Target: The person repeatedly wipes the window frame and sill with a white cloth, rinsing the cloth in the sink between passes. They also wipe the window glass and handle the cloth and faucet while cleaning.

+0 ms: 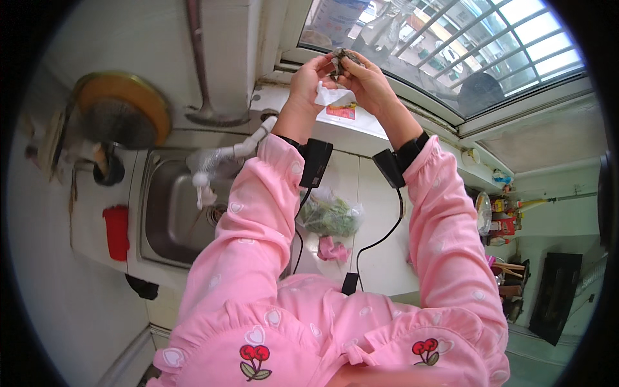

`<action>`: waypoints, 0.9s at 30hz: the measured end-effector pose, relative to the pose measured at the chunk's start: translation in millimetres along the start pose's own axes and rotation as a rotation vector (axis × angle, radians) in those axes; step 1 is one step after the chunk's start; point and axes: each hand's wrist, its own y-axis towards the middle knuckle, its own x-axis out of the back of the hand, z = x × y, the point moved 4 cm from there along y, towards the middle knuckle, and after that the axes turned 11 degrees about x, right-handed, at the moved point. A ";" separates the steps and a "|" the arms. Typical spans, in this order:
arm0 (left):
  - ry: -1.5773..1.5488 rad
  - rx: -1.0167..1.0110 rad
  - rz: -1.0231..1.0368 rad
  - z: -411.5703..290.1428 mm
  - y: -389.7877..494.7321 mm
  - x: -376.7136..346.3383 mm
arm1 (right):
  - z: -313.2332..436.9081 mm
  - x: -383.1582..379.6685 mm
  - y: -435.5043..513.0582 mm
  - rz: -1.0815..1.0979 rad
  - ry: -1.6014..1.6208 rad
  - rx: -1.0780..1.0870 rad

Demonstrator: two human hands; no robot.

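Observation:
Both arms reach forward to the windowsill, in sleeves of pink cloth with white hearts. Between the fingers of my left hand point(308, 80) and my right hand point(368, 81) is a crumpled, grey-stained wad point(340, 60), perhaps a dirty wipe or rag. Beneath the hands, a white sheet point(333, 95) of thin tissue or cloth hangs near the left palm; whether it joins the wad I cannot tell. Below it on the white sill lies a packet or label point(341, 112) in red and yellow, bearing print.
A barred window point(449, 53) stands just beyond my hands. The steel sink point(169, 217) and its white tap point(246, 142) are at left. Bagged leafy greens point(331, 213) and a pink cloth point(333, 249) lie on the counter beneath my arms. A red container point(116, 232) sits left of the sink.

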 end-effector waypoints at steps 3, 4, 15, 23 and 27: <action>0.002 -0.109 -0.028 18.7 -55.9 -21.9 | 8.5 -34.6 -47.2 0.037 -0.059 -0.017; -0.041 -0.051 0.132 19.3 -83.3 -30.1 | 8.6 -49.7 -62.3 0.069 -0.087 -0.021; -0.008 -0.702 -0.318 19.0 -393.6 -21.8 | -67.4 -264.7 -200.1 0.543 0.171 -0.255; -0.116 -0.892 -0.544 11.9 -582.5 74.1 | -203.8 -403.7 -292.0 0.658 0.218 -0.544; -0.126 -0.952 -0.537 -5.0 -677.4 131.5 | -264.6 -492.6 -333.9 0.657 0.119 -0.592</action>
